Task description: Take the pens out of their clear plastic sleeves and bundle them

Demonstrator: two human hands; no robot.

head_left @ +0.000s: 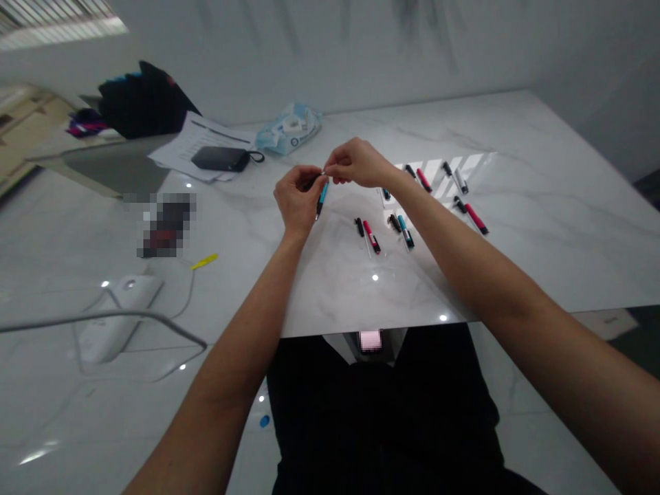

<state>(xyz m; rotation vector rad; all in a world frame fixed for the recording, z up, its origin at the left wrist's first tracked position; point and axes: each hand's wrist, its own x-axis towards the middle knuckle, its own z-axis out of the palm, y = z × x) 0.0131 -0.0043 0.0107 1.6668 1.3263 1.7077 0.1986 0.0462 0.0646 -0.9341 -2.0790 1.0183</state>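
Note:
My left hand (302,198) is closed around a blue marker pen (322,195), whose black end points down toward the table. Thumb and fingers of my right hand (359,163) pinch together at the pen's upper end, on something small and pale that I cannot make out. To the right lie a red pen (371,236) and another blue pen (406,232), each beside a black cap. Farther over are more red pens (475,218) and a whitish-grey pen (460,180), also with black pieces alongside. My right wrist partly covers one pen.
On the marble-patterned table (330,295), a blue wipes packet (289,129), printed papers (206,134) and a black pouch-like object (221,159) sit at the back left. A yellow tag (205,261), a white power strip (121,316) and a grey cable (155,315) are left.

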